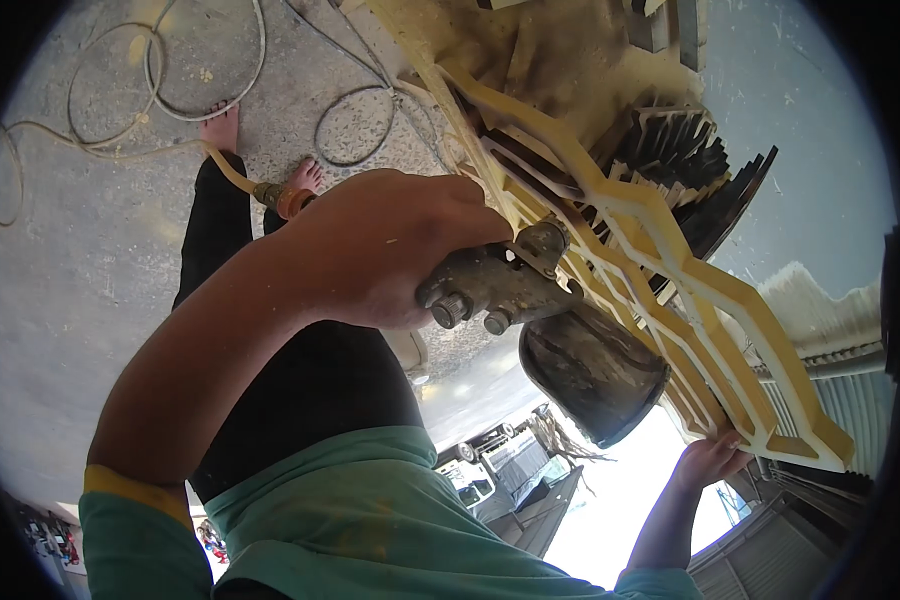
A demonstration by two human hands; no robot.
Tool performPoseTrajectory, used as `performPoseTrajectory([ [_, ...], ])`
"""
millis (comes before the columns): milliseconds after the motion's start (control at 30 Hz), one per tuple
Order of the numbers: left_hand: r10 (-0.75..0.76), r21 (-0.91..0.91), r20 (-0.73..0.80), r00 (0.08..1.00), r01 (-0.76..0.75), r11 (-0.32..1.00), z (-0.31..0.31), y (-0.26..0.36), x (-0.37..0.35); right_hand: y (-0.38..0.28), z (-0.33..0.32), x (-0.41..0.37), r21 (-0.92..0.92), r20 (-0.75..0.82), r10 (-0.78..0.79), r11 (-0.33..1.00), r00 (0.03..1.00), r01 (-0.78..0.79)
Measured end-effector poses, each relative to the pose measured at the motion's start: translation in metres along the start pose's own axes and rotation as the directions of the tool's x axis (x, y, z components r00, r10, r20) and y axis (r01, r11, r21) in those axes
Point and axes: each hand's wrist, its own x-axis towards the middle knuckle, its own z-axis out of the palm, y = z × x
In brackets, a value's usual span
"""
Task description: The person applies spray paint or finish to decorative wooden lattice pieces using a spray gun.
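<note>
My left hand (395, 235) is closed round the handle of a worn, dirty spray gun (500, 290). A dark cup (595, 370) is fixed to the gun, and a hose (228, 170) with a brass-coloured fitting joins the handle end behind my wrist. Close beyond the gun's nozzle end stands a yellowish frame (660, 245) with angled, zigzag bars. At the frame's end in the lower right, my right hand (708, 462) has its fingers round the edge of a bar. The fingertips of my left hand are mostly hidden behind the gun.
Loops of hose (155, 75) lie on the concrete floor (80, 250) near my bare feet (222, 128). Behind the frame is a stack of dark slatted pieces (675, 145). A parked truck (470, 485) and a corrugated metal wall (855, 405) appear farther off.
</note>
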Motion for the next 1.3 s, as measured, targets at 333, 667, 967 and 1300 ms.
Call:
performPoseTrajectory([
  [333,-0.058,0.086,-0.023,0.998,0.06,0.994,0.001,-0.006,0.002,-0.004,0.005,0.002,0.044,-0.004,0.023,0.999,1.0,-0.023],
  [667,-0.058,0.076,0.081,0.995,0.052,0.996,0.0,0.013,0.006,-0.004,0.004,0.001,0.031,0.008,0.027,0.999,1.0,-0.027],
  [967,-0.11,0.087,0.07,0.991,0.104,0.991,0.002,0.009,0.007,-0.004,0.003,0.0,0.06,0.04,0.019,0.998,0.999,-0.021],
  [1300,-0.002,-0.008,0.081,0.997,0.003,1.0,0.008,0.019,0.01,-0.005,0.005,-0.001,0.088,0.035,-0.042,0.995,0.999,0.039],
])
